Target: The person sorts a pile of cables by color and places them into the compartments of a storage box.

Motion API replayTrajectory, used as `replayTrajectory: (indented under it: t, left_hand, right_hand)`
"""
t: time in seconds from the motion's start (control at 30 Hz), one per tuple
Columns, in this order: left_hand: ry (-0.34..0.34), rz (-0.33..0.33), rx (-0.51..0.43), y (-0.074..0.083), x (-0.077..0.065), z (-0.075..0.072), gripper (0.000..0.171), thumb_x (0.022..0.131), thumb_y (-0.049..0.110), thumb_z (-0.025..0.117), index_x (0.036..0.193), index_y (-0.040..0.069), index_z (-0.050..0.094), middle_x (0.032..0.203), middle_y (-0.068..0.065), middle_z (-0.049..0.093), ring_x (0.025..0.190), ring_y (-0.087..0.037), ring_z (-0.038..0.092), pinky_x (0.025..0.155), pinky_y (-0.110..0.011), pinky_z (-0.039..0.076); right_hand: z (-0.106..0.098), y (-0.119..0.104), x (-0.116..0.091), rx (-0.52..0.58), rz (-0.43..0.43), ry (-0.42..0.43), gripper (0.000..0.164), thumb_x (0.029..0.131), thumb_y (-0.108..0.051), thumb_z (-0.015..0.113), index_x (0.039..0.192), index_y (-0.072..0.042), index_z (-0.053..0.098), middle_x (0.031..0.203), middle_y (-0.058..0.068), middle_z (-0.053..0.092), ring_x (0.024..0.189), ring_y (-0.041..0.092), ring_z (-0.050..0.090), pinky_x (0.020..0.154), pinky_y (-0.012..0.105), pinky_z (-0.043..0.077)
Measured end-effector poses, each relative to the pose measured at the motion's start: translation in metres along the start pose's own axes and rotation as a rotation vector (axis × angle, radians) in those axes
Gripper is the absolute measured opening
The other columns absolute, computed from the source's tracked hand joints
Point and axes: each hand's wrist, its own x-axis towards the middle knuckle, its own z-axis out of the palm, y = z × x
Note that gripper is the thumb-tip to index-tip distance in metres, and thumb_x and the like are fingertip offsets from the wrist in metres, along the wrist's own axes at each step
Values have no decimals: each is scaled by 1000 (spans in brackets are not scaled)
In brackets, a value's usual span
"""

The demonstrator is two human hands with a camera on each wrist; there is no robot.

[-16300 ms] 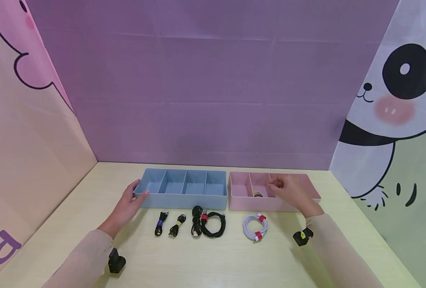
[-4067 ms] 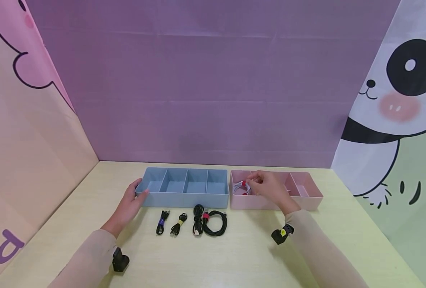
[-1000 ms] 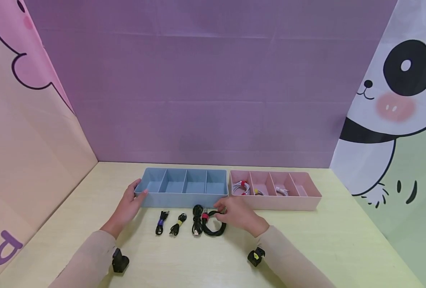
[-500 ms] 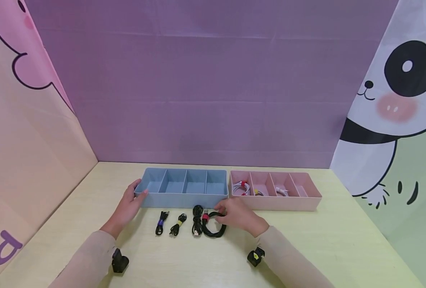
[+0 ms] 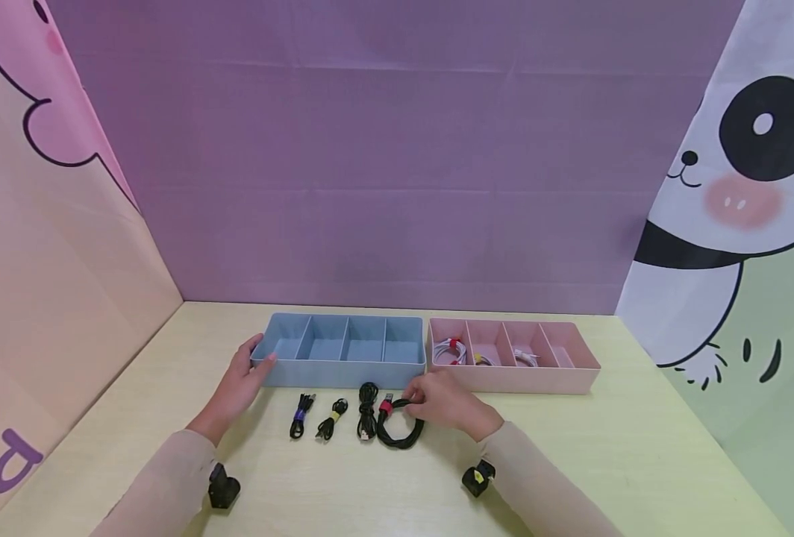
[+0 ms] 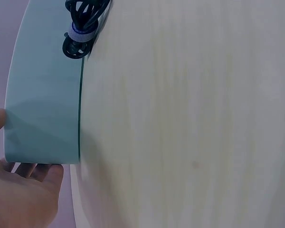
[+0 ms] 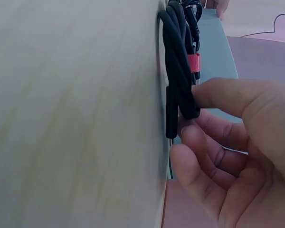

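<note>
My right hand [image 5: 445, 403] pinches the right side of a coiled black USB cable [image 5: 400, 445] with a red tie. In the right wrist view, thumb and fingers close around that coil's end. My left hand [image 5: 234, 388] holds the left end of a blue four-compartment organizer box [image 5: 343, 374]; its thumb lies at the front rim and, in the left wrist view, its fingers [image 6: 52, 178] bend against the end wall. Left of the pinched coil lie a black cable bundle [image 5: 366, 410], a small black cable with a yellow tie [image 5: 332, 419] and another with a purple tie [image 5: 299, 415].
Right of the blue box stands a pink four-compartment organizer box [image 5: 514, 379]. White coiled cable with red ties [image 5: 450, 349] sits in its leftmost compartment, a yellow-tied cable [image 5: 482, 359] in the second, a white cable [image 5: 525, 358] in the third. A purple backdrop [image 5: 397, 164] rises behind.
The white red-tied coil went from the table into the pink box's leftmost compartment. My right hand then moved left to the black red-tied coil, which has shifted slightly rightward and nearer. Left hand unchanged.
</note>
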Motion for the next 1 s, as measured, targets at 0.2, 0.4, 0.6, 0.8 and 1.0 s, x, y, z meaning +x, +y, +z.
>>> replayTrajectory:
  t: [0.2,0.4,0.6,0.8,1.0]
  left_hand:
    - [1,-7,-5,-1,0,0,77,109,40,38,158,-3,-3,162,-31,1,146,-51,11,116,-63,17]
    - [2,-4,-6,0,-1,0,75,109,38,38,158,-3,-3,162,-31,1,146,-51,11,116,-62,17]
    - [5,0,-1,-1,-2,0,76,109,40,38,158,-2,-3,162,-31,2,146,-52,11,115,-64,17]
    - [7,2,3,0,-2,1,77,109,41,37,158,-2,-3,161,-31,1,146,-52,11,116,-63,16]
    - [8,8,-1,2,-3,0,78,109,43,37,158,-2,-3,162,-31,0,147,-51,8,116,-64,14]
  right_hand:
    - [-2,0,-2,21,3,3,8,86,-13,78,92,-11,74,76,-8,69,78,8,59,70,26,48]
    - [-6,0,-4,35,11,-6,8,86,-15,77,92,-12,75,74,-11,66,75,6,56,66,24,47]
    - [-10,-2,-7,83,28,-14,8,87,-15,75,94,-10,75,74,-10,67,71,5,57,63,24,48]
    - [-14,-3,-9,112,43,-22,10,89,-15,74,97,-8,75,74,-9,66,70,6,57,63,25,49]
    - [-18,-4,-11,136,69,-13,12,90,-15,73,98,-7,73,77,-7,63,70,9,57,62,26,50]
